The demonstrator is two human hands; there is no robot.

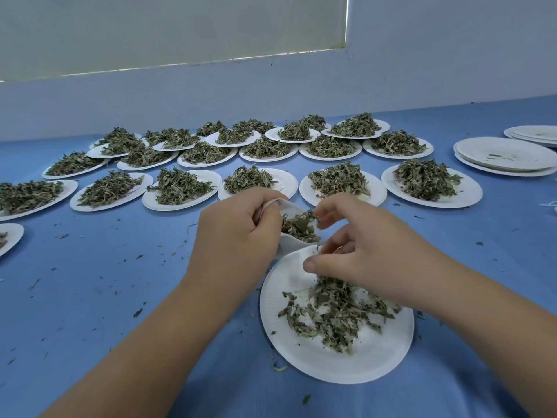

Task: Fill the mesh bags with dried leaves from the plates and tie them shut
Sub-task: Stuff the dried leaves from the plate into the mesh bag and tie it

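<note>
A white paper plate (304, 354) lies on the blue table in front of me, with a scattered heap of dried leaves (337, 312) on it. My left hand (238, 233) grips the rim of a white mesh bag (287, 247) and holds its mouth wide just above the plate's far edge. Dried leaves (298, 226) fill the bag's mouth. My right hand (358, 251) hovers over the plate beside the bag, its fingertips pinching a few leaves at the bag's mouth.
Several white paper plates heaped with dried leaves (179, 188) stand in rows across the far half of the table. Stacks of used plates (503, 155) sit at the far right. Leaf crumbs litter the blue cloth (99, 282). A white wall runs behind.
</note>
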